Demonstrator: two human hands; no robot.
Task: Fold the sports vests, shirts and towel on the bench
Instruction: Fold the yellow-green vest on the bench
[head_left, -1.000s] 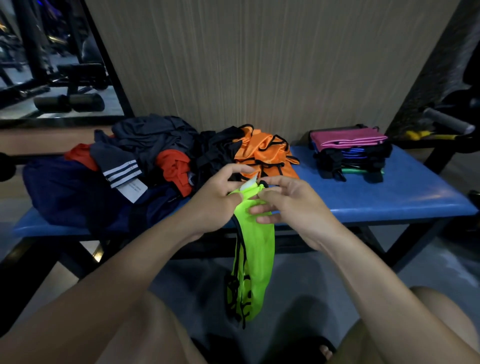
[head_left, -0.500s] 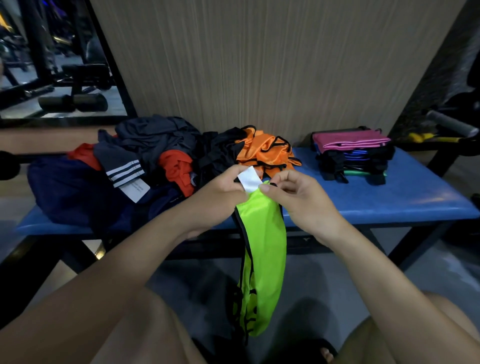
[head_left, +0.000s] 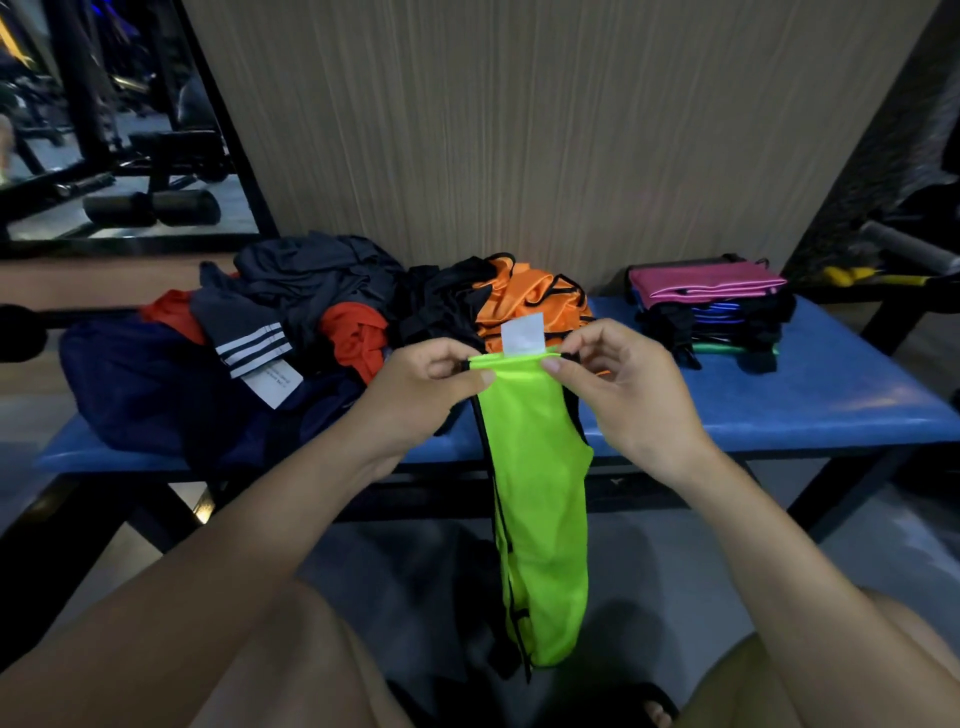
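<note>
Before the bench (head_left: 779, 410), both hands' fingers (head_left: 558, 364) pinch the green vest (head_left: 537, 493), hanging lengthwise downward.

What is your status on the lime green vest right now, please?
Left hand and right hand pinch the lime green mesh vest by its top edge. Vest hangs before the blue padded bench. Nothing blocking.

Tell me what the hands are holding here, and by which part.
Both hands hold the neon green vest by its top edge: the left hand pinches the left corner, the right hand the right corner, beside the white label.
</note>
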